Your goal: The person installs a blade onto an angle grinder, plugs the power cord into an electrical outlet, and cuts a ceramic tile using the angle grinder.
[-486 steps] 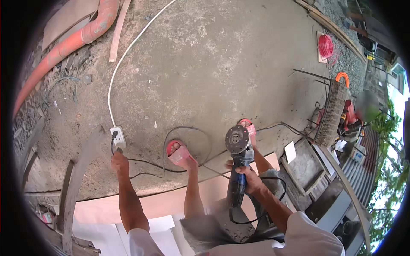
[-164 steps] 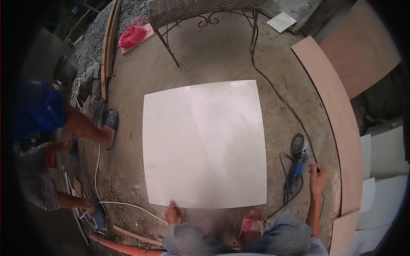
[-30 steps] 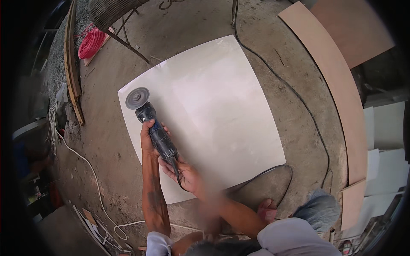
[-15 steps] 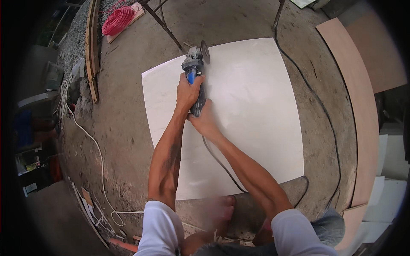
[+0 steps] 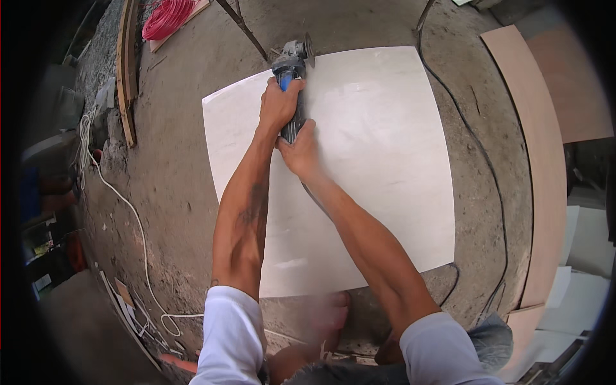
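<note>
Both my arms reach forward over a large white sheet (image 5: 378, 167) lying on the floor. My left hand (image 5: 279, 102) is wrapped around the front body of a blue and black angle grinder (image 5: 290, 68). Behind it, my right hand (image 5: 300, 151) grips the rear end of the same grinder, by the cord. The grinder's round disc (image 5: 309, 50) stands on edge at the sheet's far edge; whether it touches the sheet I cannot tell. Part of the cord is hidden under my right forearm.
A dark cable (image 5: 478, 144) runs along the floor right of the sheet. Long plywood strips (image 5: 542, 167) lie farther right. At left are a white cord (image 5: 131, 208), wooden planks (image 5: 124, 77) and a coil of pink hose or line (image 5: 168, 19). Thin metal legs (image 5: 244, 29) stand beyond the sheet.
Both hands and the grinder have moved farther away, toward the sheet's far edge. My arms are stretched out more. The whole view has shifted slightly.
</note>
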The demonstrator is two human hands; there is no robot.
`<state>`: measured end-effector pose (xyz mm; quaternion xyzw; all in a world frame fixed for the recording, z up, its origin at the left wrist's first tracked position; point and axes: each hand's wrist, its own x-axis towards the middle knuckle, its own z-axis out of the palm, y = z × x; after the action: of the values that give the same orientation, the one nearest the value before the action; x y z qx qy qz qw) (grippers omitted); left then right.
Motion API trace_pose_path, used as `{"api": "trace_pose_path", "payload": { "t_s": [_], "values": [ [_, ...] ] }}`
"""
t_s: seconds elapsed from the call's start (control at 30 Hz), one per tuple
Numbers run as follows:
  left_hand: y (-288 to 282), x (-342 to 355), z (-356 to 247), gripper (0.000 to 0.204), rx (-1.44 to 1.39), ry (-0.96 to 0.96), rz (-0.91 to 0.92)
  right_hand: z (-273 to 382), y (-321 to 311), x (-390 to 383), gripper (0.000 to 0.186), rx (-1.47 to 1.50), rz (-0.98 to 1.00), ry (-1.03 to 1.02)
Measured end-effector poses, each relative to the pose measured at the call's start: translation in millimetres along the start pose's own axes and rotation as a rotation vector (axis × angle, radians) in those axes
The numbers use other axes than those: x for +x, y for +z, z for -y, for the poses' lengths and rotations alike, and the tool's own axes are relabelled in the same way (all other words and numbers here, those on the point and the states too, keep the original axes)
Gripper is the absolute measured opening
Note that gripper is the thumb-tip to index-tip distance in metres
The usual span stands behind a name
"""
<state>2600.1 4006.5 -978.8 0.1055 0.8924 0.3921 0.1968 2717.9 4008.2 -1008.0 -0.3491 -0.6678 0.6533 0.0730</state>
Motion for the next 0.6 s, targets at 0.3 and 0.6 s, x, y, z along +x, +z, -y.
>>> {"api": "trace_pose_path", "payload": {
  "t_s": [0.3,0.6],
  "values": [
    [1.9,4.6,2.1,0.075,0.030,-0.028,0.017,2.3,-3.1,1.3,0.063,0.021,0.024,0.051],
    [3.0,3.4,0.9,0.074,0.034,-0.012,0.017,-3.6,-0.4,3.2,0.064,0.005,-0.001,0.023]
  ]
}}
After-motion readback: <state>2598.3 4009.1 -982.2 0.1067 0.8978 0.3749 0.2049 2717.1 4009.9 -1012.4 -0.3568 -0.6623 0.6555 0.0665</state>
